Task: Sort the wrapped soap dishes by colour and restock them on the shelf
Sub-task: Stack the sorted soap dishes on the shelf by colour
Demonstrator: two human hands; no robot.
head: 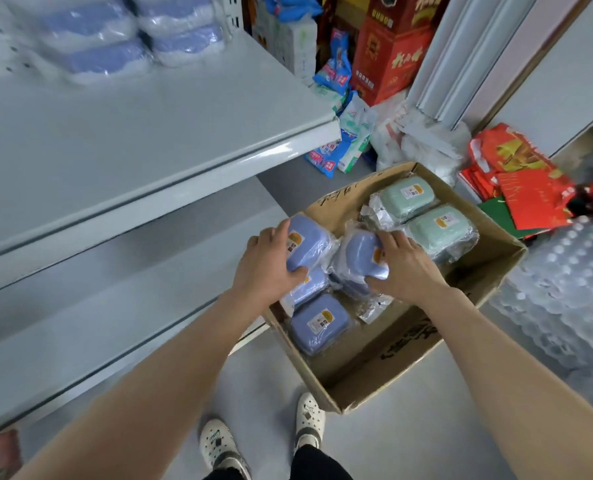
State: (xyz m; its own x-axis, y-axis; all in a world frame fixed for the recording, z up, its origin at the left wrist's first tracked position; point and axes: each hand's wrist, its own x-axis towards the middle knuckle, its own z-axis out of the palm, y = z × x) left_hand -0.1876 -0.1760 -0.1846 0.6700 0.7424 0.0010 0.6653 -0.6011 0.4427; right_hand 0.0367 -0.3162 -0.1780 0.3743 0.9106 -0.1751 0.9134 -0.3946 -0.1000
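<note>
An open cardboard box (461, 303) on the floor holds plastic-wrapped soap dishes. My left hand (267, 265) grips a blue wrapped dish (310, 242) at the box's left rim. My right hand (406, 268) grips another blue wrapped dish (359, 254) in the middle of the box. More blue dishes lie below them, one at the near left (317, 323). Two green wrapped dishes (409, 197) (438, 230) lie in the far right part of the box. Several blue wrapped dishes (97, 53) are stacked at the back of the grey shelf (132, 140).
A lower shelf board (97, 306) juts out left of the box. Red cartons (388, 60), blue-white packets (336, 143) and red bags (520, 178) crowd the floor behind the box. A shrink-wrapped bottle pack (565, 299) sits at the right. My shoes (219, 445) stand before the box.
</note>
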